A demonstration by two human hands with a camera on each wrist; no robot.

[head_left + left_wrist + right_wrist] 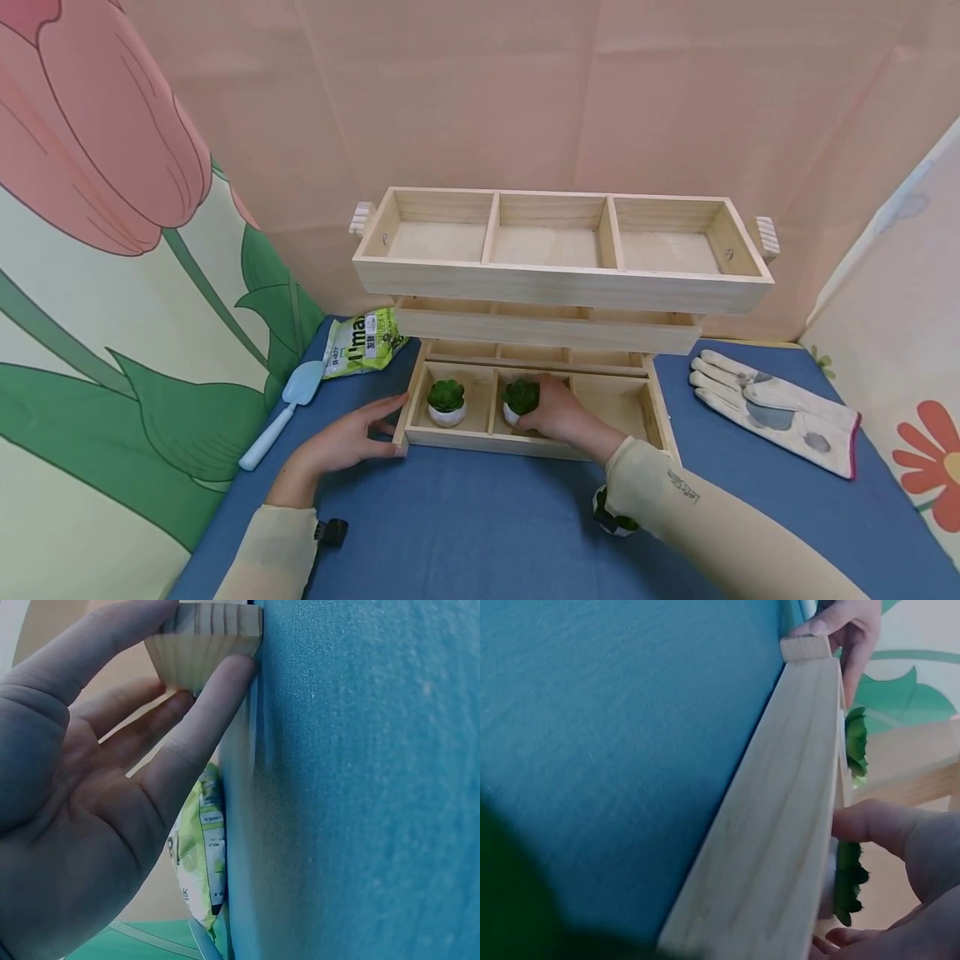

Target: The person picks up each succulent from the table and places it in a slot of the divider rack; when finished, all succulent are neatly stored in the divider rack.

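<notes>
In the head view, my right hand (558, 410) holds a small potted succulent (521, 395) in the middle compartment of the lowest wooden planter box (495, 445). Its white pot is partly hidden by the fingers. Another potted succulent (447, 396) stands in the left compartment. My left hand (347, 442) touches the left end of that box; the left wrist view shows its fairly straight fingers against the wooden end (206, 645). A third succulent in a white pot (617, 518) sits on the blue cloth, partly covered by my right sleeve.
Above the lowest box rise further wooden tiers, the top box (562, 283) overhanging behind my hands. At left lie a light-blue trowel (303, 383) and a green-and-white bag (363, 343). White gloves (780, 408) lie at right on the blue cloth (480, 533).
</notes>
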